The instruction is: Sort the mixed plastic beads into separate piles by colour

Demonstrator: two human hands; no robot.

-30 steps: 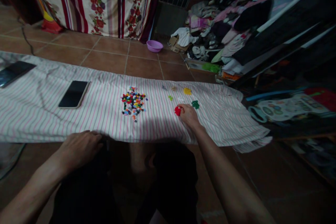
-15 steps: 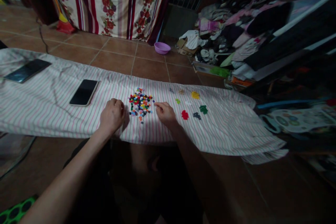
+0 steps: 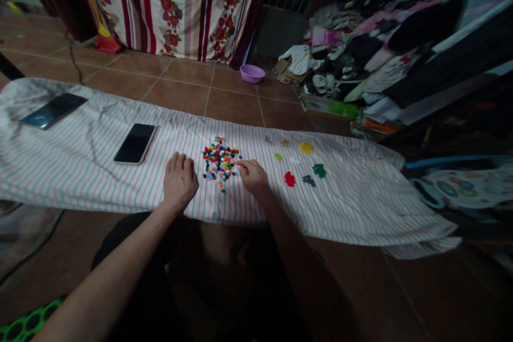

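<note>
A mixed pile of small coloured pieces [image 3: 219, 159], too small to tell their exact kind, lies on the striped cloth [image 3: 352, 197]. My left hand [image 3: 180, 179] rests palm down on the cloth just left of the pile, fingers stretched out and holding nothing. At the pile's right edge is my right hand [image 3: 253, 176], its thumb and forefinger brought together and the other fingers curled. Whatever may be between those fingertips is hidden. Farther right are single-colour groups: red pieces [image 3: 289, 179], dark grey pieces [image 3: 309, 180], green pieces [image 3: 319, 170] and yellow pieces [image 3: 306, 147].
Smaller groups of lime pieces [image 3: 278, 157], white pieces [image 3: 295, 160] and tan pieces [image 3: 284, 142] lie nearby. A phone [image 3: 136, 143] and a dark tablet-like device [image 3: 54, 110] are on the left. A purple basin [image 3: 252, 74] stands on the tiled floor beyond.
My left hand has gone from curled fingers to lying flatter on the cloth. My right hand stays by the pile's right edge. The whole view has shifted slightly.
</note>
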